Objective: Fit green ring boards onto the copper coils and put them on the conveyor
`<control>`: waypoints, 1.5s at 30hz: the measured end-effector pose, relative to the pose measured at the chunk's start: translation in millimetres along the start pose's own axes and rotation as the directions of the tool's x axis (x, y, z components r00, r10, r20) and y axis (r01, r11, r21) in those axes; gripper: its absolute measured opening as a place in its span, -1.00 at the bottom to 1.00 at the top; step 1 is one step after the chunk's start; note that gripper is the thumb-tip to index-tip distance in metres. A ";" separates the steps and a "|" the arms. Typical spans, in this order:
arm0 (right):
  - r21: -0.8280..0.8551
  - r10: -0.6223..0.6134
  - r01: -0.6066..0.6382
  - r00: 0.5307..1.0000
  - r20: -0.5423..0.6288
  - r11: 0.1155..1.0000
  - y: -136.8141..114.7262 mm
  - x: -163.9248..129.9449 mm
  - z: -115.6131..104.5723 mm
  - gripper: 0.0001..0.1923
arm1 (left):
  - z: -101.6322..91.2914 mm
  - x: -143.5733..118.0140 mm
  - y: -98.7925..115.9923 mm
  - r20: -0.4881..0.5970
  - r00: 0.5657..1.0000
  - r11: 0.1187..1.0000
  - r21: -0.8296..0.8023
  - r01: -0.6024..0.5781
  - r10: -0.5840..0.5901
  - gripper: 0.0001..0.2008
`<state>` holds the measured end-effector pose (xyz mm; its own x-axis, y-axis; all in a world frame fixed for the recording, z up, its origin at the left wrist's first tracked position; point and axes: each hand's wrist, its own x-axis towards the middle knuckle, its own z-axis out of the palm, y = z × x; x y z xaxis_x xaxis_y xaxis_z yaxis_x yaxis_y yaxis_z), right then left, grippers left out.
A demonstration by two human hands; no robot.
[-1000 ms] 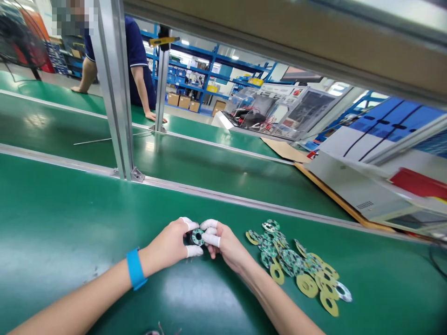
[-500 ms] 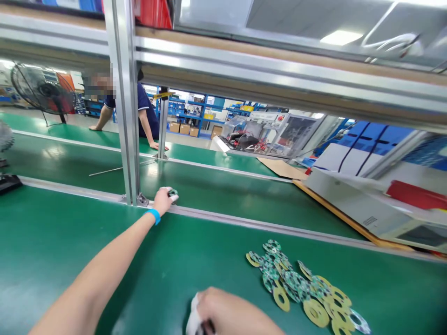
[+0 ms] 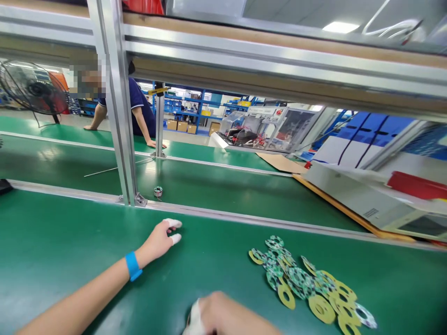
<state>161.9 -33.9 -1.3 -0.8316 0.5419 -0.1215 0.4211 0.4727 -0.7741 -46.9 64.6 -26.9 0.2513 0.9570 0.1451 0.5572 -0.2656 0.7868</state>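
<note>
Your left hand (image 3: 159, 240) hovers empty over the green table (image 3: 70, 232), capped fingers (image 3: 172, 223) spread, near the rail; the small wound coil (image 3: 158, 191) sits just past that rail on the next belt beside the aluminium post (image 3: 118, 139). Your right hand (image 3: 223, 318), low in frame, looks curled, its grip impossible to tell. Pick single boards cleanly from the ring-shaped circuit boards (image 3: 307, 284) heaped to your right
</note>
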 end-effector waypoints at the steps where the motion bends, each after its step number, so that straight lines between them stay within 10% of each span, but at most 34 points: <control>1: 0.031 0.011 -0.010 0.999 -0.041 0.999 -0.5 0.1 -9.2 -0.91 | 1.6 -6.9 5.1 0.068 0.998 1.000 -0.027 -0.008 0.010 -0.67; 5: 0.388 0.331 -0.158 0.837 -0.436 0.908 16.7 13.7 -24.9 -0.87 | 0.4 -23.2 24.5 0.323 0.937 0.991 -0.067 -0.116 0.132 -0.48; 10: 0.596 0.497 -0.165 0.742 -0.450 0.786 43.3 24.7 -10.5 -0.73 | 6.6 -31.6 32.2 0.296 0.939 0.983 -0.011 -0.181 0.176 -0.26; 15: -0.057 0.036 -0.103 0.728 -0.685 0.993 28.0 21.8 -11.8 -0.52 | 15.0 -31.1 31.9 0.251 0.950 0.983 -0.055 -0.175 0.183 -0.46; 19: -0.579 -0.343 -0.019 0.790 -0.509 0.815 15.7 21.0 -13.0 -0.73 | 18.0 -30.3 31.2 0.252 0.942 0.976 -0.047 -0.215 0.220 -0.42; 26: -0.840 -0.468 0.097 0.861 -0.198 0.534 13.2 18.4 -9.2 -0.63 | 19.0 -30.6 30.9 0.293 0.921 0.944 0.130 -0.304 0.257 -0.82; 30: -0.782 -0.351 0.165 0.933 -0.074 0.602 0.8 12.8 -16.1 -0.77 | 19.5 -31.1 27.8 0.295 0.927 0.943 0.165 -0.287 0.231 -0.82; 33: -0.631 -0.151 -0.015 0.967 -0.208 0.775 -5.5 -4.0 -43.4 -0.74 | 20.8 -30.7 25.2 0.300 0.929 0.948 0.161 -0.273 0.217 -0.74; 35: -0.532 0.169 -0.415 0.877 -0.450 0.738 -2.5 -20.0 -69.6 -0.71 | 21.3 -30.4 24.9 0.318 0.925 0.952 0.149 -0.266 0.209 -0.69; 38: -0.491 0.587 -0.814 0.571 -0.574 0.311 12.9 -42.5 -104.5 -0.68 | 21.2 -30.4 26.1 0.332 0.924 0.958 0.144 -0.250 0.191 -0.69; 45: -0.551 0.667 -0.776 0.589 -0.457 0.307 44.0 -54.1 -120.7 -0.57 | 19.8 -32.0 27.8 0.330 0.923 0.967 0.092 -0.238 0.196 -0.70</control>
<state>269.2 41.4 46.2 -0.0433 0.9519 -0.3033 0.9740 0.1078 0.1993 -23.7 24.2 -21.5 0.6023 0.7931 0.0902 0.5517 -0.4953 0.6710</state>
